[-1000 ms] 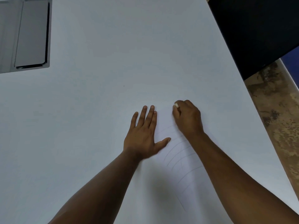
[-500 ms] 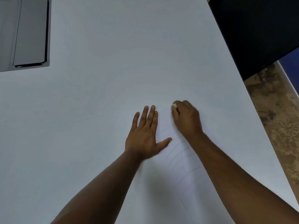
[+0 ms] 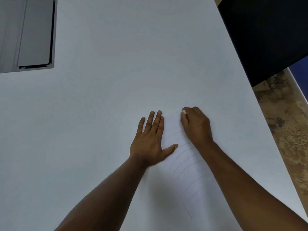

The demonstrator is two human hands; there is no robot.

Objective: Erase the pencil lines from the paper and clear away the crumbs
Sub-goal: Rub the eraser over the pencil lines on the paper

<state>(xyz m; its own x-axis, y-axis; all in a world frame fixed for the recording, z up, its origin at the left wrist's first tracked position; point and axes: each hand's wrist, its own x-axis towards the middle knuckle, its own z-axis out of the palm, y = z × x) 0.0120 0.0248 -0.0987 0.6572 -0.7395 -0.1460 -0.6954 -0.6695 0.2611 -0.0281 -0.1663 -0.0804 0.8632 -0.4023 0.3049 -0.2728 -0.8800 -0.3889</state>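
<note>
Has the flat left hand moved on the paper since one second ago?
No. The left hand lies flat, equally far from the grey metal panel in the table's corner as before; only the camera drifted slightly.

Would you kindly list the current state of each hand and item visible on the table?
left hand: flat, fingers straight, pressing on the paper
right hand: fingers curled round the eraser
eraser: white tip showing at the fingertips, down at the paper
paper: lying flat on the table
pencil lines: curved lines still visible between the forearms
grey case: closed, lying flat at the table's far left
</note>
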